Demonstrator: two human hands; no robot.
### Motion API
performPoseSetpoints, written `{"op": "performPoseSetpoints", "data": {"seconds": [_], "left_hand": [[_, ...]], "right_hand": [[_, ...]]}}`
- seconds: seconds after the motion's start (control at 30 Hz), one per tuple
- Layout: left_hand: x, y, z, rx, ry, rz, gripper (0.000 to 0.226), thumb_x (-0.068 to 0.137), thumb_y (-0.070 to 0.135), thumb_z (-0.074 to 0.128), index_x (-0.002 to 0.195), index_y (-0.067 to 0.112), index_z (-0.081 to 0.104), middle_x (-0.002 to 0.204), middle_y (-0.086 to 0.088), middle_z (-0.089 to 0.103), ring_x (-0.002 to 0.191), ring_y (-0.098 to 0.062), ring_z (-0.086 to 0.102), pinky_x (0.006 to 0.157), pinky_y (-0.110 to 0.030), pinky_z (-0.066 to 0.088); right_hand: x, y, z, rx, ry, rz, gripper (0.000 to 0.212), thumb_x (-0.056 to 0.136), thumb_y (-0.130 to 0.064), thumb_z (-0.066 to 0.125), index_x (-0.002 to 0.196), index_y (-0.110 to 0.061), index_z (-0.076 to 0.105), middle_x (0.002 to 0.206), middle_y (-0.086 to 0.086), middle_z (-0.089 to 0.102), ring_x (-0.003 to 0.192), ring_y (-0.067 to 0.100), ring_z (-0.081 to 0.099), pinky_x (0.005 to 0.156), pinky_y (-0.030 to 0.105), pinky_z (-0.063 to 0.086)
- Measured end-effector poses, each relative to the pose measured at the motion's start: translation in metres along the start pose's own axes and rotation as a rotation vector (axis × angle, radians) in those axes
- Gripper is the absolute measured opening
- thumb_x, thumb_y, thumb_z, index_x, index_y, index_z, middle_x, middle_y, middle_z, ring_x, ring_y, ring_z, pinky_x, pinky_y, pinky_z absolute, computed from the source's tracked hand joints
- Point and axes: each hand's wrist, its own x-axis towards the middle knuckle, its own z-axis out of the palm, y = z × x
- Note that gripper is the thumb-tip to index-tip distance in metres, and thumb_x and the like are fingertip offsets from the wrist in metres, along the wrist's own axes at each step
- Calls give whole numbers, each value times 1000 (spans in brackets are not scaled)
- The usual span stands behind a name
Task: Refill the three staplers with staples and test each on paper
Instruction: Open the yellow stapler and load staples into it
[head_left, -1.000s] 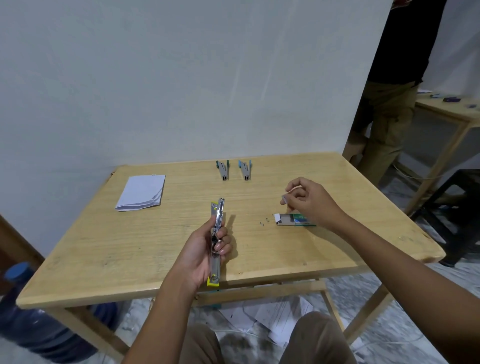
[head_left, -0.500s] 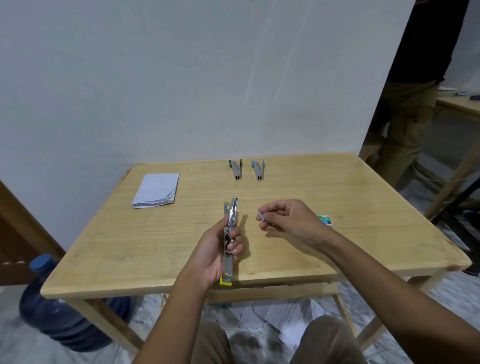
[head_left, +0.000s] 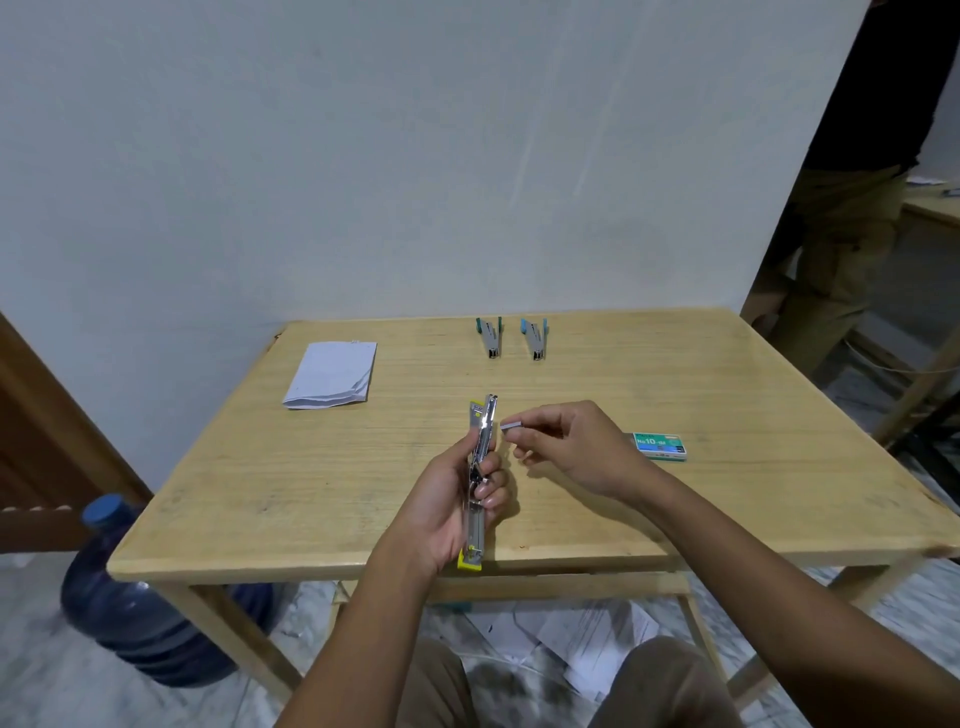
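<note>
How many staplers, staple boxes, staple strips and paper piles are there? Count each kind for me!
Staplers: 3 (yellow stapler in the left hand, teal stapler, blue stapler)
Boxes: 1 (staple box)
Strips: 1 (staple strip pinched by the right hand)
Piles: 1 (paper pile)
Total: 6

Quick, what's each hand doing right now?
Left hand: grips the opened yellow stapler.
Right hand: pinches a staple strip.

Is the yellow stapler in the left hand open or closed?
Open: the yellow stapler is unfolded full length, its metal staple channel exposed.
</note>
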Motion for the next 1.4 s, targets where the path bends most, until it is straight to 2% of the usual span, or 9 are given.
{"op": "performPoseSetpoints", "data": {"seconds": [0.13,0.33,0.53,0.63,0.8,0.97,1.07,1.17,1.4], "left_hand": [[-2,1,3,-21,-4,1,44,98,40,47,64,11,45,49,-2,34,39,-12,35,41,-22,32],[-2,1,3,-81,-27,-31,44,99,39,46,66,11,45,48,-3,34,39,-14,36,41,-23,36],[0,1,-1,-71,-20,-40,46,98,41,47,63,11,42,47,-3,32,41,-14,35,45,-22,32],[-1,1,2,-78,-14,-41,47,99,40,45,63,11,42,46,-3,32,40,-14,35,43,-22,32],[-3,1,6,-115,6,-15,38,100,36,44,70,11,44,49,-1,34,37,-13,36,37,-21,34],[-2,1,6,-117,7,-12,35,98,34,47,71,11,46,50,-1,34,37,-13,36,37,-21,33],[0,1,4,-139,-2,-4,31,95,32,52,73,11,50,53,-1,35,39,-12,34,39,-21,31],[1,1,2,-143,0,2,32,97,31,50,73,10,51,55,-1,38,40,-11,34,40,-20,31],[1,0,2,-126,10,30,27,98,29,49,78,11,50,57,1,40,39,-10,35,37,-19,30]], "right_hand": [[6,0,3,-201,8,-112,18,93,-19,66,108,-19,76,102,-2,73,84,11,67,76,31,59],[12,-2,8,-380,23,-138,20,92,-20,67,110,-22,76,90,-14,70,74,-9,61,74,14,46],[14,-11,6,-465,9,-140,17,91,-23,69,106,-22,77,86,-16,71,74,-14,60,70,6,42],[16,-15,6,-561,-25,-167,19,93,-24,65,108,-22,76,85,-18,65,77,-5,59,72,10,41],[19,-22,9,-704,-55,-183,22,96,-26,62,112,-19,75,101,1,72,89,15,63,83,31,49],[22,-27,10,-660,13,-131,18,92,-25,67,104,-19,78,94,-1,75,75,5,62,70,17,45],[22,-29,10,-635,32,-82,16,92,-26,67,101,-19,78,74,-16,68,60,-8,54,57,7,36],[22,-33,10,-667,24,-50,19,95,-25,62,104,-19,77,66,-22,56,59,-4,52,56,11,34],[22,-38,19,-728,24,-12,20,95,-22,60,97,-16,79,87,3,76,78,20,67,67,31,49]]}}
